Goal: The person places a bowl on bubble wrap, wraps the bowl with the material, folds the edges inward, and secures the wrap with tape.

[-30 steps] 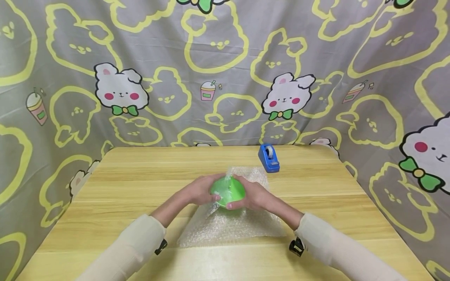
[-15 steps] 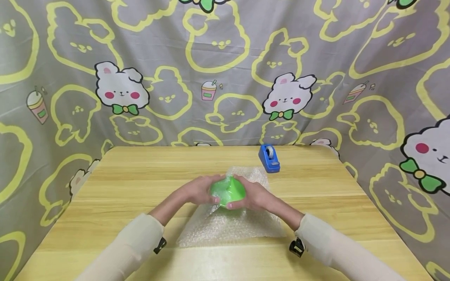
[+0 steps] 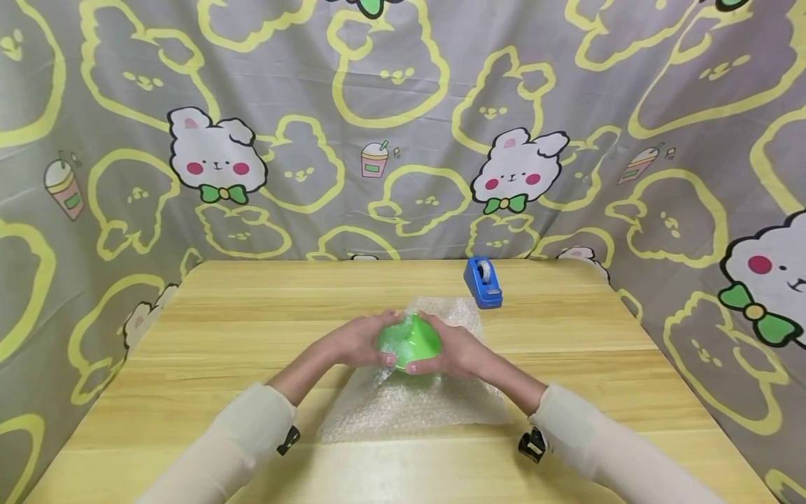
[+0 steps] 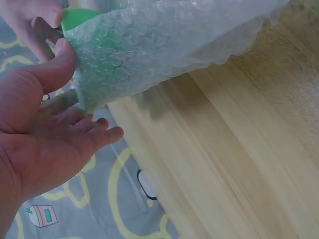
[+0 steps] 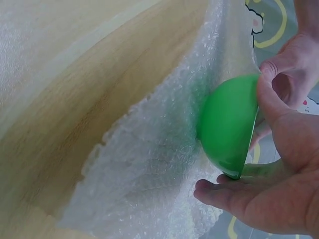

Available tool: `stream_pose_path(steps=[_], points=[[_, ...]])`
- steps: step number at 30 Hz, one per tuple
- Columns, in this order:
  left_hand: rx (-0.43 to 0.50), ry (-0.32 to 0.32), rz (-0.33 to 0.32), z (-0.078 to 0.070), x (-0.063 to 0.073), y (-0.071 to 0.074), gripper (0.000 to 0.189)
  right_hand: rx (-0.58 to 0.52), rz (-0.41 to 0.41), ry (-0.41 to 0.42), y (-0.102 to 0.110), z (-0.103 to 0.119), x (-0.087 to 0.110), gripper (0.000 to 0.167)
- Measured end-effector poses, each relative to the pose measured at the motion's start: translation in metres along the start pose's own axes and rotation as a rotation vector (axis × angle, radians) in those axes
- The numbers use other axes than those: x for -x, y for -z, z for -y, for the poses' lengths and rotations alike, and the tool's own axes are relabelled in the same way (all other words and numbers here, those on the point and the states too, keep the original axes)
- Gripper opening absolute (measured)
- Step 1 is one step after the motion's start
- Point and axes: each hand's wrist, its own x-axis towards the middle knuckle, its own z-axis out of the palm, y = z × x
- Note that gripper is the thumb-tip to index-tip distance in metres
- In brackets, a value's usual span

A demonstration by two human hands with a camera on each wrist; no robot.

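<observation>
A green bowl sits on a sheet of bubble wrap at the middle of the table in the head view. One corner of the wrap folds over the bowl's left side and into it. My left hand holds that fold against the left rim, its thumb at the near side. In the left wrist view the wrap covers most of the bowl. My right hand grips the bowl's right side, thumb at the near rim. The right wrist view shows the bowl's bare outer wall between thumb and fingers.
A blue tape dispenser with a roll of tape stands behind the wrap, to the right. The wooden table reaches back to a grey patterned curtain, which also hangs along both sides.
Both hands keep their hold on the bowl and wrap. The fold of wrap inside the bowl has settled slightly lower; the head view has shifted a little.
</observation>
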Motion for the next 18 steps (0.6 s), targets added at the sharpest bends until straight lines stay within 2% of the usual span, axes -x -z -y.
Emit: stream_pose_path(steps=[6,18], points=[[0.024,-0.012,0.002,0.0034,0.0003,0.0005,0.082,0.003,-0.010,0.012,-0.0014,0.0003,0.0005,0.109],[0.065,0.012,0.010,0.0046,-0.0004,-0.0004,0.089,0.001,-0.010,0.007,-0.0010,-0.0005,-0.0003,0.109]])
